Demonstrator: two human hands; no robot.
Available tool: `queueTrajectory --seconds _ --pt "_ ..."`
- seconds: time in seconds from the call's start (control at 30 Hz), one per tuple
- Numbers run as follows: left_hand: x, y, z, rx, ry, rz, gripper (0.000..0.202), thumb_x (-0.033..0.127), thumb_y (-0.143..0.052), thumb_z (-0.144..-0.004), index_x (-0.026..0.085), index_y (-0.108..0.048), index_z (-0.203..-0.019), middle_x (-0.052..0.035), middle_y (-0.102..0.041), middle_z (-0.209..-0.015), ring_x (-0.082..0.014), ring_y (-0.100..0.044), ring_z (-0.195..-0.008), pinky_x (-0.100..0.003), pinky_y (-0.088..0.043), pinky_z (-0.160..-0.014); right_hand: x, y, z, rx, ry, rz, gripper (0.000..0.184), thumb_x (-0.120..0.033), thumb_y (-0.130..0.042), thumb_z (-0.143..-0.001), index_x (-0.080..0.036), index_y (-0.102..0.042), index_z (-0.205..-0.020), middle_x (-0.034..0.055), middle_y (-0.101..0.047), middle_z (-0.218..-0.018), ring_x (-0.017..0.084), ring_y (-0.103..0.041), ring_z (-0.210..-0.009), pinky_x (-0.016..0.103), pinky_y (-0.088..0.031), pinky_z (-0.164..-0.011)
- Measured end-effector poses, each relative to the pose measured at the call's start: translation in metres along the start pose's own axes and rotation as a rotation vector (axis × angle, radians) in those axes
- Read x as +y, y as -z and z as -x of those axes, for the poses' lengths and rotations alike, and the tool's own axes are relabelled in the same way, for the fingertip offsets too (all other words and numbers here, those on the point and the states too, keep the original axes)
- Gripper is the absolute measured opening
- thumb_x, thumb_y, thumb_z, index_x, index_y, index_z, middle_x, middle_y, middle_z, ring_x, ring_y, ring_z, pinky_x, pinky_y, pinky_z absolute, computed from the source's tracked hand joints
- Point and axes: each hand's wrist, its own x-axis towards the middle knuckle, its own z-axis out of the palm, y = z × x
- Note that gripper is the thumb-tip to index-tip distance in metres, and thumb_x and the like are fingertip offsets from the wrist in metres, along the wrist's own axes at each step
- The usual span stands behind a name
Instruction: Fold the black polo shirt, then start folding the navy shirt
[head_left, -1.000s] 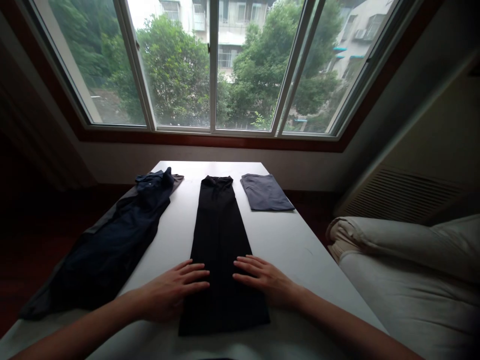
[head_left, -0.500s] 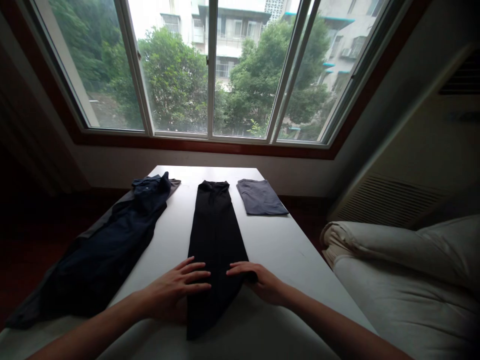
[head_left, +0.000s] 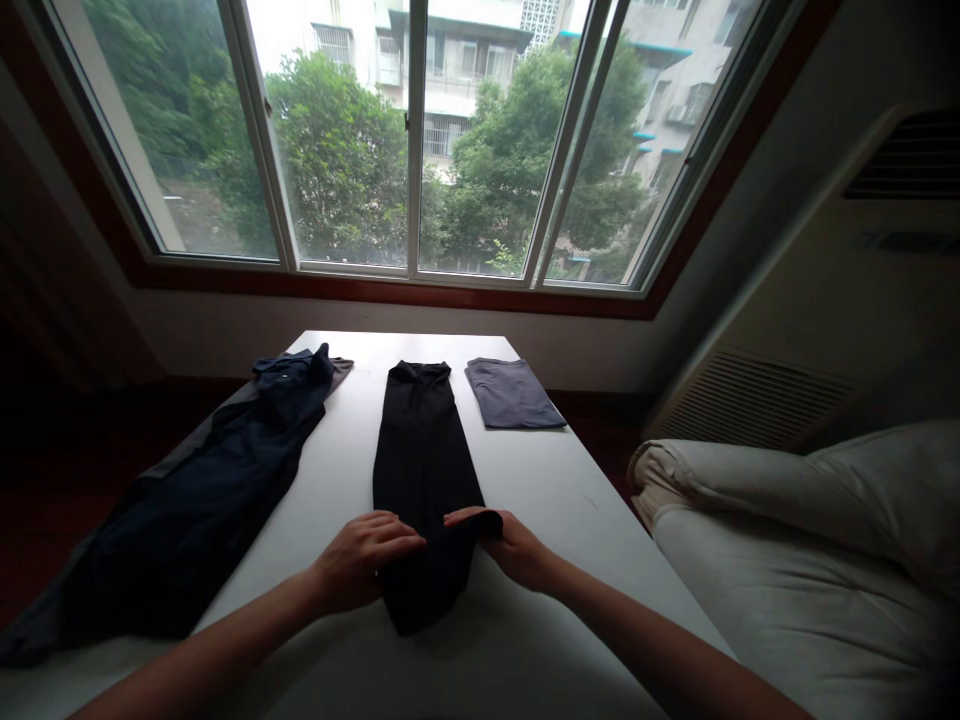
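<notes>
Dark navy crumpled garment (head_left: 232, 490): lies left of the long black cloth garment (head_left: 426, 450), apart from it; a wide sweep of your left arm might drag it.
Left hand (head_left: 356, 560): uneven lifting here could twist the near end; your fingers are bent and closed on the black garment's left edge, part of the hold hidden.
Black garment: runs lengthwise on the white bench (head_left: 551, 500), near end partly raised; slack cloth could sag into creases.
Right hand (head_left: 517, 553): a loose hold could let the edge slip; you grip the right edge, cloth curling over, wrist angled inward.
Grey folded cloth (head_left: 514, 393): flat, right of the black garment's far end.
</notes>
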Motion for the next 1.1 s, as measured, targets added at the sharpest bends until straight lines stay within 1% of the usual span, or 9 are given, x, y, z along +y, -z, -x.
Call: queueTrajectory --seconds 0.07,0.13,0.27,0.43,0.6,0.7,0.87,1.0,1.1 --pt "-0.002 0.004 0.002 -0.012 0.072 0.026 0.044 0.010 -0.053 -0.090 0.025 -0.068 -0.128 -0.0075 -0.076 -0.113 -0.0232 -0.071 -0.101 -0.037 -0.054 -0.093 0.001 0.006 0.003 -0.128 0.085 0.167 0.033 -0.032 -0.057 -0.100 -0.024 -0.071 -0.129 0.0094 -0.069 -0.136 0.027 -0.062 -0.129 0.048 -0.047 -0.113" --pt "-0.007 0.007 0.007 -0.016 0.158 0.011 0.042 0.007 -0.051 -0.091 0.026 -0.070 -0.123 -0.0057 -0.077 -0.106 -0.0220 -0.071 -0.095 -0.033 -0.053 -0.086 0.003 0.010 0.006 -0.237 0.178 0.329 0.043 -0.018 -0.065 -0.089 -0.025 -0.071 -0.131 0.0079 -0.068 -0.138 0.027 -0.058 -0.134 0.048 -0.044 -0.117" --pt "-0.010 0.001 0.017 0.067 0.321 -0.031 0.035 0.004 -0.049 -0.089 0.024 -0.070 -0.108 -0.0048 -0.074 -0.099 -0.0212 -0.067 -0.088 -0.032 -0.050 -0.081 0.009 0.009 0.010 -0.270 0.237 0.414 0.063 -0.004 -0.063 -0.077 -0.024 -0.066 -0.137 0.0092 -0.067 -0.139 0.026 -0.060 -0.133 0.044 -0.046 -0.115" --pt "0.008 -0.013 0.014 0.248 0.441 -0.121 0.024 0.004 -0.049 -0.085 0.021 -0.061 -0.095 -0.0056 -0.065 -0.092 -0.0218 -0.059 -0.084 -0.033 -0.044 -0.076 0.002 0.005 0.008 -0.231 0.208 0.381 0.056 -0.009 -0.059 -0.085 -0.022 -0.066 -0.139 0.0115 -0.067 -0.138 0.026 -0.064 -0.127 0.042 -0.051 -0.109" --pt "0.015 -0.025 0.012 0.170 0.365 -0.027 0.021 0.008 -0.056 -0.074 0.022 -0.053 -0.090 -0.0025 -0.060 -0.086 -0.0194 -0.056 -0.076 -0.029 -0.038 -0.066 0.001 0.007 0.007 -0.211 0.201 0.333 0.053 -0.007 -0.059 -0.084 -0.022 -0.068 -0.135 0.0099 -0.069 -0.134 0.025 -0.065 -0.124 0.040 -0.052 -0.108" --pt "0.013 -0.030 0.015 0.114 0.325 -0.005 0.016 0.013 -0.057 -0.076 0.022 -0.048 -0.084 -0.0007 -0.058 -0.077 -0.0179 -0.054 -0.068 -0.029 -0.036 -0.064 0.006 0.008 0.009 -0.202 0.182 0.311 0.057 -0.003 -0.057 -0.081 -0.023 -0.068 -0.134 0.0083 -0.069 -0.134 0.024 -0.066 -0.123 0.039 -0.053 -0.106" --pt "0.015 -0.018 0.014 0.147 0.213 -0.066 0.008 0.021 -0.060 -0.079 0.022 -0.054 -0.085 -0.0035 -0.060 -0.077 -0.0201 -0.053 -0.071 -0.032 -0.038 -0.068 0.008 0.010 0.010 -0.199 0.194 0.296 0.051 -0.007 -0.056 -0.086 -0.024 -0.069 -0.133 0.0080 -0.070 -0.132 0.024 -0.066 -0.122 0.039 -0.053 -0.106" --pt "0.017 0.000 0.013 0.188 0.393 0.038 0.029 0.008 -0.054 -0.076 0.022 -0.065 -0.100 -0.0056 -0.068 -0.093 -0.0218 -0.060 -0.084 -0.032 -0.045 -0.076 0.006 0.012 0.013 -0.196 0.162 0.314 0.041 -0.014 -0.057 -0.093 -0.023 -0.069 -0.131 0.0089 -0.071 -0.130 0.023 -0.067 -0.119 0.037 -0.053 -0.104" --pt "0.020 0.009 0.017 0.149 0.540 0.255 0.030 0.007 -0.051 -0.075 0.019 -0.068 -0.096 -0.0048 -0.070 -0.093 -0.0216 -0.063 -0.085 -0.030 -0.049 -0.075 0.006 0.013 0.016 -0.209 0.148 0.349 0.036 -0.018 -0.057 -0.095 -0.022 -0.071 -0.128 0.0093 -0.071 -0.128 0.023 -0.068 -0.116 0.037 -0.054 -0.102"
